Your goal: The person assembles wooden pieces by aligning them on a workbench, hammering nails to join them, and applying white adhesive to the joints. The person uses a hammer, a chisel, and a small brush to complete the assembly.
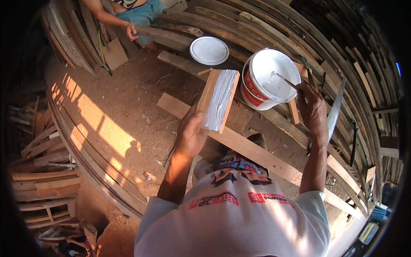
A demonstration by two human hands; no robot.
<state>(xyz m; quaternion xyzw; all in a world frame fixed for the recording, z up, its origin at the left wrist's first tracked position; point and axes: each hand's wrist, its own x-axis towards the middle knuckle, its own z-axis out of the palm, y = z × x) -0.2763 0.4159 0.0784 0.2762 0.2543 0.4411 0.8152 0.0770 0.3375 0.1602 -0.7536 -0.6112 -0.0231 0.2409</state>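
My left hand (191, 133) is closed around the lower end of a wooden block (207, 92) and holds it tilted up in front of me. A thick, streaky white paste (220, 100) coats the block's upper face, with bare wood along both edges. My right hand (311, 100) grips a thin stick-like tool (286, 79); its tip reaches inside a white bucket (255, 100) with a red label. White paste smears the bucket's inner wall, and the tool's exact kind is unclear. A round white lid (209, 50) lies on the planks left of the bucket.
A long board (257, 153) crosses in front of me below the block. A handsaw (337, 109) stands right of my right forearm. Stacked planks (227, 26) fill the far side and the right. Another person's hand (131, 31) shows at the upper left, above the dirt floor (150, 94).
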